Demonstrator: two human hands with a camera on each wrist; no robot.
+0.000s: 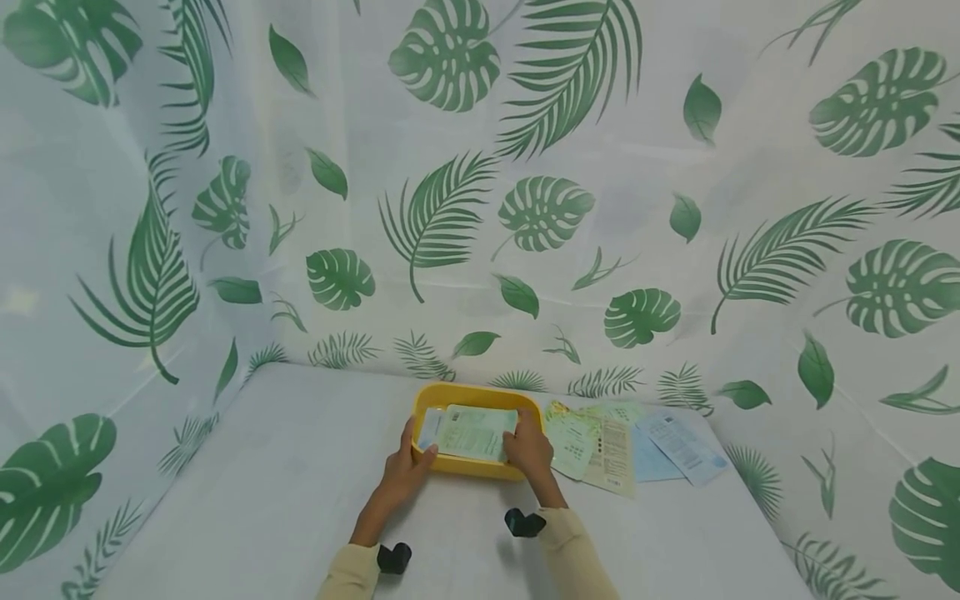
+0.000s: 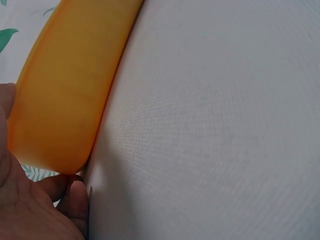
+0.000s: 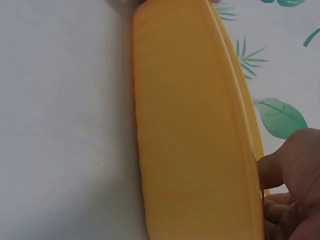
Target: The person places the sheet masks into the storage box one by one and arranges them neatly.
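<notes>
Left fingers (image 1: 406, 440) grip tray (image 1: 480, 469) — right fingers (image 1: 528, 427) seemingly pinch packet (image 1: 476, 433).

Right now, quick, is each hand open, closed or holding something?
Left hand: closed, holding the yellow tray by its left end.
Right hand: closed, holding the pale green packet by its right edge.

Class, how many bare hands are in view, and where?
2. The bare left hand is at the left end of the rounded yellow plastic tray; the bare right hand is at its right end.
</notes>
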